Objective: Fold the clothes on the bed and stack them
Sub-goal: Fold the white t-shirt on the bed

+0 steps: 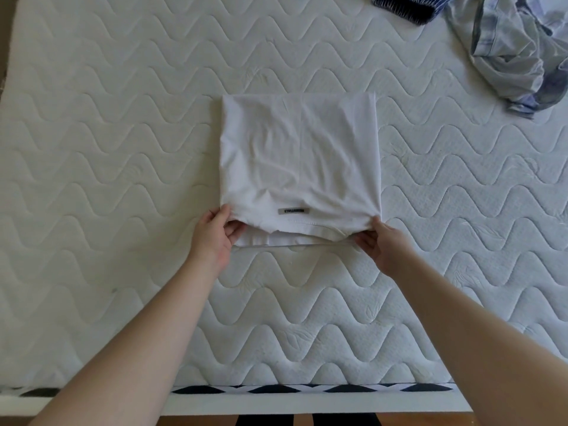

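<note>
1. Both hands pinch the near edge of the white garment (299,155), one at each near corner: the left hand (215,238) has its thumb on top of the cloth and its fingers curled under the top layer, and the right hand (382,245) does the same at the opposite corner.
2. Head view: the white garment lies folded into a rough rectangle on the mattress (123,155), about midway across it, its long sides running away from the person.
3. Its top layer is lifted a little at the near edge where the hands grip, so a lower layer of the same white cloth shows as a flat strip just nearer than that edge.
4. A small grey label (294,211) sits on the top layer, close to the near edge of the white garment and roughly between the two hands; its print is too blurred to read.
5. Soft creases run across the upper face of the white garment, and a faint vertical fold line runs down its middle.
6. Well beyond the white garment, toward the far right, a pale blue garment (516,53) lies crumpled in a heap.
7. Just left of that heap, at the far edge of the view, a dark blue striped cloth (399,9) is partly cut off.
8. Nearer than the white garment, the mattress ends at a black-and-white patterned border (307,388).
</note>
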Motion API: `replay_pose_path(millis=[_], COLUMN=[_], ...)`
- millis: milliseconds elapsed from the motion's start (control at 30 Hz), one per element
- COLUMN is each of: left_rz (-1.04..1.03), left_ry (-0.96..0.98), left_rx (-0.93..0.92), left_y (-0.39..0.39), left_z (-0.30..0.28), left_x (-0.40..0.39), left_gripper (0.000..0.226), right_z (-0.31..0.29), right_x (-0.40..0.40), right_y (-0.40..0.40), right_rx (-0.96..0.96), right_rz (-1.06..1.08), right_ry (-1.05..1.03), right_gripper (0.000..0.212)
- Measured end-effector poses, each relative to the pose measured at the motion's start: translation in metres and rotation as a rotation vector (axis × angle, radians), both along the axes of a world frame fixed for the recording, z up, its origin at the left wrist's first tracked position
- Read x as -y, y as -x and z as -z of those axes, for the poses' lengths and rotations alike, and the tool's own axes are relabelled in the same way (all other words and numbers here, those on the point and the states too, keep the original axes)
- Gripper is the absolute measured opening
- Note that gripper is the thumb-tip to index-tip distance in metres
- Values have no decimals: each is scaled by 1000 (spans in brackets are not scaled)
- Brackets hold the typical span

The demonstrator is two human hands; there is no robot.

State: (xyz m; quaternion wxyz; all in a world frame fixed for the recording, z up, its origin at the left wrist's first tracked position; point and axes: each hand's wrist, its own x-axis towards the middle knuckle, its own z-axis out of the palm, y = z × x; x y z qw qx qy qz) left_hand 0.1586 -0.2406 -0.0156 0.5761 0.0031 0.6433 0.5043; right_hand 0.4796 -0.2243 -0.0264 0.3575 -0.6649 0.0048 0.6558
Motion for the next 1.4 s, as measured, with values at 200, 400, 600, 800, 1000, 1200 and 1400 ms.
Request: replay_pose_path(millis=[200,400,600,800,1000,1200,1400], left_rz=[33,130,-20,308,567,579,608], left_ry=[179,122,99,326,378,195,218], left_rx=[-72,-31,153,-332,-1035,-1107,-604], left_y=[-3,-18,-26,-18,1,10,27], left_z=[16,18,19,34,22,25,33], left_x=[7,13,20,31,43,28,-1], left_gripper=[19,37,24,24,35,54,39], right_z=[-2,-2,-1,3,1,0,7], right_x=[-1,12,18,26,29,20,-12], right_y=[4,28,40,27,13,-1,-9], right_rx=[124,58,56,447,803,929,782], right_rz=[-56,21,63,-358,-587,-314,-584], right_ry=[55,-3,80,65,148,-96,-15], right_gripper=[26,30,12,30,42,40,48])
